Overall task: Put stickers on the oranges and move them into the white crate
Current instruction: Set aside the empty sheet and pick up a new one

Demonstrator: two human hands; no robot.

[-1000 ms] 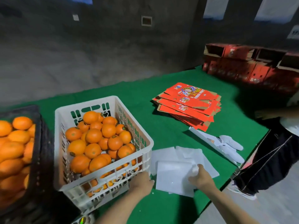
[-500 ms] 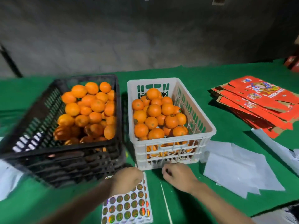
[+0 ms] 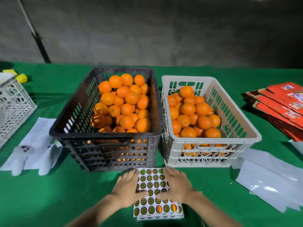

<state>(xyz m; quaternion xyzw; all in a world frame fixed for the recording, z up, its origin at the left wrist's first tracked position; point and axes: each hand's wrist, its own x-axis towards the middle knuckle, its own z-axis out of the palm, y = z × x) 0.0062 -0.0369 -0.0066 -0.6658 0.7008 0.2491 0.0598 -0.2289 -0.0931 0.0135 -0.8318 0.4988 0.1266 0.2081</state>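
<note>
- Both hands now lie flat on the sticker sheet (image 3: 156,192), fingers straight and spread; half a second ago they sat curled at its top edge, just below the white crate.
- The left hand (image 3: 128,185) rests on the sheet's left side, thumb pointing in across the stickers.
- The right hand (image 3: 176,183) rests on the sheet's right side, thumb pointing in toward the left one; neither hand holds an orange.
- More of the sheet shows than before: rows of round shiny stickers lie between and below the hands.
- The white crate (image 3: 236,118), part filled with oranges (image 3: 188,108), stands just beyond the right hand; it sits further right in view than earlier.
- The black crate (image 3: 77,112), heaped with oranges (image 3: 126,99), stands just beyond the left hand, beside the white one.
- White sheets of paper (image 3: 268,177) lie to the right of the right hand, red flattened boxes (image 3: 282,105) further beyond them.
- Left of the left hand lie more paper (image 3: 37,133) and a white basket (image 3: 14,102), which did not show before.
</note>
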